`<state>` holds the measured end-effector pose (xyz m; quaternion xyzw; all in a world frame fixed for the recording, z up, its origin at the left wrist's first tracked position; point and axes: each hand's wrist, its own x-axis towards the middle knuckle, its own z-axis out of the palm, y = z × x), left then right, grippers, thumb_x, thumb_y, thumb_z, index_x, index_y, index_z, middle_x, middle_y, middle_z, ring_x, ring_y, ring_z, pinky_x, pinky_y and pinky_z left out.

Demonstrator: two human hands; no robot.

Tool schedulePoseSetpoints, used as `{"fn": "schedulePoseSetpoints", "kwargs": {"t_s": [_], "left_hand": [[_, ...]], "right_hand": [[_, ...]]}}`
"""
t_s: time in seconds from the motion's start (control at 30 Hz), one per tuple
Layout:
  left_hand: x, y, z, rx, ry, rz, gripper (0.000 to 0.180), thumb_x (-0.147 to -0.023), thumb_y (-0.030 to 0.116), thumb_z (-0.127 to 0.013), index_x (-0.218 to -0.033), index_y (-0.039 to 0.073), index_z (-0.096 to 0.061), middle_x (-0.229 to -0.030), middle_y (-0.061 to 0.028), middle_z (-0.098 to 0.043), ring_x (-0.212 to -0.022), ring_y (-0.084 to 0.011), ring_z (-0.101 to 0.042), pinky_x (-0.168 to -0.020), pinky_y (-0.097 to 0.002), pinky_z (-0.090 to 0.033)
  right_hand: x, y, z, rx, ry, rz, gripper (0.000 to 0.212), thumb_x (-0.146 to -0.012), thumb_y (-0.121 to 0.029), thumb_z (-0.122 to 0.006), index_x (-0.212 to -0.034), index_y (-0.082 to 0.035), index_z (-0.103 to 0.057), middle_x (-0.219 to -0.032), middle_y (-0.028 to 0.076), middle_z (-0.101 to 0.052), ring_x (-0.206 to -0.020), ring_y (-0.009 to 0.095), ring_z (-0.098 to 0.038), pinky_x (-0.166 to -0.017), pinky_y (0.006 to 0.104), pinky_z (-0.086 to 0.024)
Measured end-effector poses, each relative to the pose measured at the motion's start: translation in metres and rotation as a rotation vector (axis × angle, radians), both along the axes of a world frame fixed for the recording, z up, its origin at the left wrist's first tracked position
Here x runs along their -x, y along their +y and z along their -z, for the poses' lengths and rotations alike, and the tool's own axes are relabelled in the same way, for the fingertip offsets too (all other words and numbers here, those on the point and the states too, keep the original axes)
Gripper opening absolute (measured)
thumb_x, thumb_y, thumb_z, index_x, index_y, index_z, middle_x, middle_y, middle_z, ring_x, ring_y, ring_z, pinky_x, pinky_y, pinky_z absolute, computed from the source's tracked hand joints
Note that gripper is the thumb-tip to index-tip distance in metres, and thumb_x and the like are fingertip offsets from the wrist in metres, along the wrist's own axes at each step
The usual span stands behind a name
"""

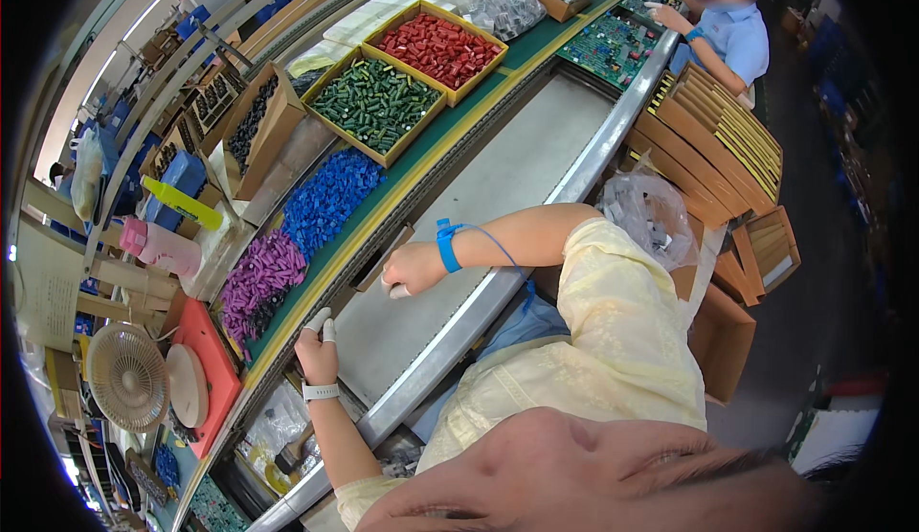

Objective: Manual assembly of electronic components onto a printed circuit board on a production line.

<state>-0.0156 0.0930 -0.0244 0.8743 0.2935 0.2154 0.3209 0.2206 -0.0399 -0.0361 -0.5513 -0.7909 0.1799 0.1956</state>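
My left hand (317, 351) is at the near rim of the conveyor, beside the heap of purple capacitor-like parts (258, 278). White covers sit on two of its fingertips, which point forward with a small gap; nothing shows between them. A pale band circles that wrist. Over the grey work surface (450, 254), my right hand (414, 269) is closed, with fingers curled and a white-covered fingertip turned down. Whatever it may hold is hidden. Around its wrist runs a blue strap (447, 245) with a cord. Past the hands lies a heap of blue parts (330, 202).
Trays of green parts (376, 103) and red parts (438, 48) stand on the far side. A metal rail (584, 168) borders the work surface. Green circuit boards (613, 48) lie farther along, near another person (723, 39). A fan (127, 377) stands at left; cartons (718, 144) at right.
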Motion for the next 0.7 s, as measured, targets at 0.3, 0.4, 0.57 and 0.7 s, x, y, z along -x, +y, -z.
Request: {"fn": "schedulePoseSetpoints", "kwargs": {"t_s": [0.3,0.4,0.57,0.7], "left_hand": [[-0.003,0.005,0.014,-0.029,0.005,0.07,0.022,-0.081,0.003,-0.058,-0.102,0.0,-0.064,-0.094,-0.0135,-0.065,-0.087,-0.02,-0.061,-0.079,-0.0291,-0.046],[-0.001,0.006,0.008,-0.033,0.04,0.105,0.024,-0.08,0.006,-0.058,-0.103,0.001,-0.063,-0.098,-0.0155,-0.065,-0.093,-0.0255,-0.062,-0.083,-0.0319,-0.045],[-0.003,0.005,0.002,-0.009,0.046,0.091,0.025,-0.082,0.013,-0.055,-0.103,0.005,-0.064,-0.1,-0.0162,-0.064,-0.094,-0.0287,-0.061,-0.084,-0.0348,-0.046],[0.001,0.01,0.022,-0.046,0.031,0.068,0.024,-0.083,0.015,-0.056,-0.103,0.005,-0.064,-0.099,-0.0154,-0.064,-0.091,-0.0287,-0.062,-0.083,-0.0346,-0.047]], "right_hand": [[-0.01,0.004,0.0,0.086,0.116,-0.029,0.02,-0.08,-0.022,-0.056,-0.087,-0.005,-0.064,-0.081,0.016,-0.062,-0.081,0.033,-0.059,-0.072,0.0425,-0.046],[-0.009,0.013,0.007,0.093,0.022,-0.077,0.021,-0.08,-0.024,-0.055,-0.089,-0.006,-0.061,-0.083,0.016,-0.062,-0.081,0.034,-0.059,-0.072,0.0432,-0.046],[-0.016,0.005,0.014,0.073,-0.02,-0.066,0.024,-0.081,-0.028,-0.056,-0.09,-0.006,-0.059,-0.083,0.018,-0.061,-0.082,0.036,-0.058,-0.073,0.046,-0.045],[-0.008,-0.003,-0.017,0.204,-0.022,-0.025,0.022,-0.079,-0.021,-0.058,-0.093,-0.003,-0.061,-0.088,0.019,-0.06,-0.086,0.036,-0.056,-0.075,0.0433,-0.045]]}}
